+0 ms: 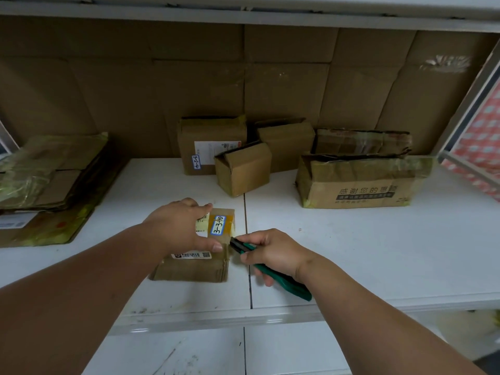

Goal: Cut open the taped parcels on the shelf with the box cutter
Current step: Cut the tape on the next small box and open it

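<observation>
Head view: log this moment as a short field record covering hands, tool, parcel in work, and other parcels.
left hand: holds the small parcel from above, thumb on its near edge
right hand: grips the green box cutter
cutter tip: at the parcel's right edge
small parcel: taped, label reads 3-3-40, on the white shelf
printed box: back right, top flaps raised
labelled box: at the back, tag 3-2-4
flattened cardboard: stacked far left

Small parcel (201,255) under my left hand (178,226): handwritten tag (218,225) reads "3-3-40"; printed sticker with QR code (191,255) on its front edge, too small to read. Rear box (212,144): tag "3-2-4". Big carton (359,182) at right: printed "感谢您的惠顾".
</observation>
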